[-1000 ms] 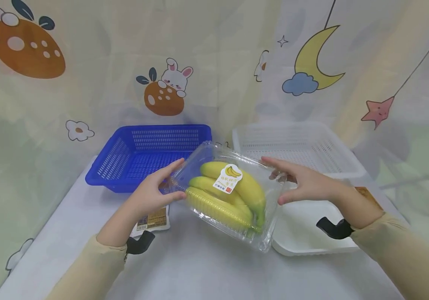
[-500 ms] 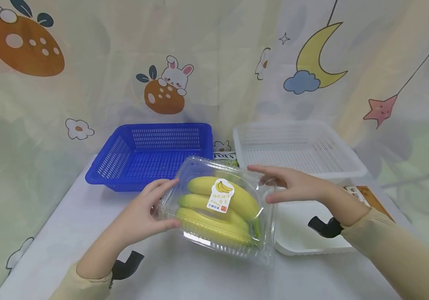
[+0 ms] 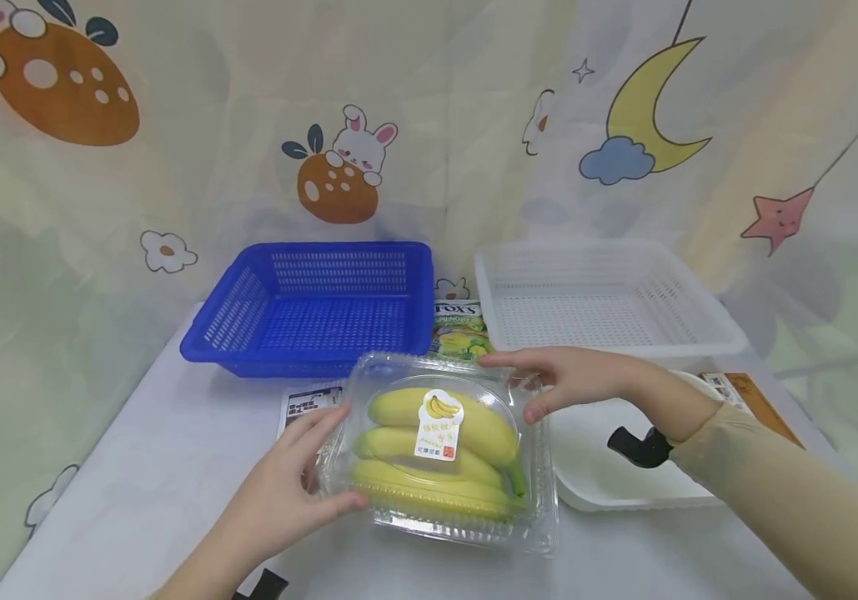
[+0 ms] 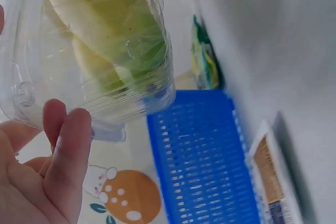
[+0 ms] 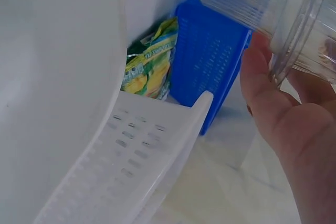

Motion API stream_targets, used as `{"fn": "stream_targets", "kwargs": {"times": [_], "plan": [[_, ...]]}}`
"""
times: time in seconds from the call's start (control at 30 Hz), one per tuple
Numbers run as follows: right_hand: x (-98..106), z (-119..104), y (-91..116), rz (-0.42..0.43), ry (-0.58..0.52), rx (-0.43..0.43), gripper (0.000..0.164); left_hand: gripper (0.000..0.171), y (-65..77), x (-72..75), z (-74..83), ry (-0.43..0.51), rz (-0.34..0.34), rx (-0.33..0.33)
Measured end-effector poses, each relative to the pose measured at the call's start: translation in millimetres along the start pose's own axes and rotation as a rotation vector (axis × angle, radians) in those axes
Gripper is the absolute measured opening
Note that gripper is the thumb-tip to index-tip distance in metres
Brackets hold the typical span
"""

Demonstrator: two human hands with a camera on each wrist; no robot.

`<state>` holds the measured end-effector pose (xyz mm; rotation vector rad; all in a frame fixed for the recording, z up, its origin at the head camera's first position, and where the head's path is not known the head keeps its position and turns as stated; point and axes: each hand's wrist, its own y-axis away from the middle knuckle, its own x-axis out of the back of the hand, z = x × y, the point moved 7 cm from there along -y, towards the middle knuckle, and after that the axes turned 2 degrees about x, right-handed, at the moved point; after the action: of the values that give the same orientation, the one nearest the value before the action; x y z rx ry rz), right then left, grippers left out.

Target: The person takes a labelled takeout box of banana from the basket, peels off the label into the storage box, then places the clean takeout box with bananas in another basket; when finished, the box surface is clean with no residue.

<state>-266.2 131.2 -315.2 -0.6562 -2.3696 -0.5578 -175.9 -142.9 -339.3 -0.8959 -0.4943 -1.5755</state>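
A clear plastic clamshell box (image 3: 534, 521) of yellow bananas (image 3: 429, 483) with green stem ends is in front of me in the head view. A white banana sticker (image 3: 439, 425) marks its lid. My left hand (image 3: 286, 483) grips the left side, thumb toward the near edge and fingers behind. On the far right corner, my right hand (image 3: 579, 379) holds the rim between thumb and fingers. The left wrist view shows the box (image 4: 105, 40) from the side, with fingertips (image 4: 76, 129) pressed to its wall. In the right wrist view, the hand (image 5: 294, 114) pinches the box's edge.
Behind stand a blue basket (image 3: 308, 367) and a white basket (image 3: 616, 343), with a green and yellow FOX'S bag (image 3: 460, 329) between them. A white tray (image 3: 616, 458) lies at right beside a brown-and-white pack (image 3: 759, 404). Another pack (image 3: 307, 400) shows partly behind the left hand.
Both hands have brought the banana box down and nearer, turning it from tilted to almost level. The FOX'S bag and the pack at left have come into sight behind it.
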Motion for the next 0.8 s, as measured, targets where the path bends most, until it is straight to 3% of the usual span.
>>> {"fn": "stream_targets", "kwargs": {"times": [0.27, 0.57, 0.8], "plan": [[-1, 5, -10, -0.055, 0.083, -0.007, 0.075, 0.091, 6.5, -16.7, -10.4, 0.035, 0.023, 0.060], [-6, 21, -30, -0.132, 0.022, -0.074, 0.077, 0.091, 6.6, -30.0, -23.2, 0.046, 0.002, 0.136], [-9, 32, -37, -0.141, -0.009, -0.108, 0.075, 0.091, 5.3, -36.4, -29.6, 0.038, -0.007, 0.166]]}}
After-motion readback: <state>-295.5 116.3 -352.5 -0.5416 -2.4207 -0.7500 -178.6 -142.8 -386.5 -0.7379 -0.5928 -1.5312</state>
